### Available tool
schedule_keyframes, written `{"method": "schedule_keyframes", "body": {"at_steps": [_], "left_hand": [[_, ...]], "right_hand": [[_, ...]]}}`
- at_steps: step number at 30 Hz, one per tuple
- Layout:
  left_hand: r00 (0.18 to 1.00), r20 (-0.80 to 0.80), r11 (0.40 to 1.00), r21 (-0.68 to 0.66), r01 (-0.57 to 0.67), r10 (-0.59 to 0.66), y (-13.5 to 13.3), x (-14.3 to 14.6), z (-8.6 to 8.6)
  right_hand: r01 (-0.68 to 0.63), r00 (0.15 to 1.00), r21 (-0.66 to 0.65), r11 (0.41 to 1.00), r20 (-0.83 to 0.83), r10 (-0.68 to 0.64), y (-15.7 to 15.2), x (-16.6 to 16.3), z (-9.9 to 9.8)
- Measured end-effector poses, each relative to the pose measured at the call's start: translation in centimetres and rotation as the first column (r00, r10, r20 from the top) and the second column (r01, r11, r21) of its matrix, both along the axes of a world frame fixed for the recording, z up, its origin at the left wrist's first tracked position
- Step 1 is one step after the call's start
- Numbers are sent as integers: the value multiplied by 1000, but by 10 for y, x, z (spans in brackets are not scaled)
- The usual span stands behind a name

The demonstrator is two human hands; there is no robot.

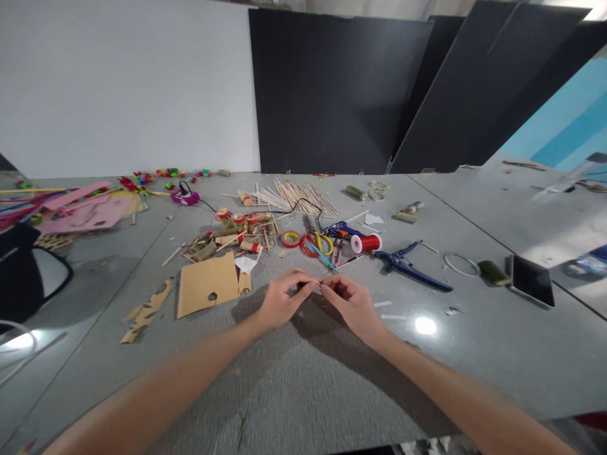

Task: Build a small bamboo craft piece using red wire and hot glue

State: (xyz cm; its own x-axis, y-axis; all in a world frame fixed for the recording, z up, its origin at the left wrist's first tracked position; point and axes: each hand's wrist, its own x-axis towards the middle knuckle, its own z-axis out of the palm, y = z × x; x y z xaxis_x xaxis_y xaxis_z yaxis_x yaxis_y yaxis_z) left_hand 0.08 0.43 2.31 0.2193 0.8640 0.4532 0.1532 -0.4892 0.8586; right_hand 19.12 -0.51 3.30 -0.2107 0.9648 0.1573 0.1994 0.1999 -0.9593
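Note:
My left hand (286,298) and my right hand (351,307) meet above the near middle of the table, thumbs and forefingers pinched close together. Something tiny and reddish is between the fingertips, too small to name. Just beyond the fingers lie a light-blue stick (324,258), scissors with yellow and red handles (324,242) and a red tape roll (291,239). A spool of red thread (367,243) rests beside a blue glue gun (342,229). To the right of my right hand is a blue hand cutter (413,270).
Left of my hands lies a cardboard piece (205,292) with a hole. Behind it are bamboo pieces (205,251) with red ends. Thin wooden sticks (296,194) spread farther back. A tablet (531,281) lies at right; a black panel (332,95) stands behind the table.

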Motion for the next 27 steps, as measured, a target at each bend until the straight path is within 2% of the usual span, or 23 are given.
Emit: {"method": "schedule_keyframes", "body": {"at_steps": [11,18,24,27], "left_hand": [[999,26,1000,4,-28,28,-2,1,2],[998,25,998,-35,-53,54,-2,0,-5],[981,105,978,-146,-149,166,3,0,-9],[973,142,973,-171,-155,180,5,1,-11]], "right_hand": [[-41,999,14,999,3,41,0,1,-2],[-71,997,18,997,-15,72,4,-4,1],[-84,996,121,989,21,82,24,-14,7],[-33,999,185,982,14,31,28,-15,2]]}}
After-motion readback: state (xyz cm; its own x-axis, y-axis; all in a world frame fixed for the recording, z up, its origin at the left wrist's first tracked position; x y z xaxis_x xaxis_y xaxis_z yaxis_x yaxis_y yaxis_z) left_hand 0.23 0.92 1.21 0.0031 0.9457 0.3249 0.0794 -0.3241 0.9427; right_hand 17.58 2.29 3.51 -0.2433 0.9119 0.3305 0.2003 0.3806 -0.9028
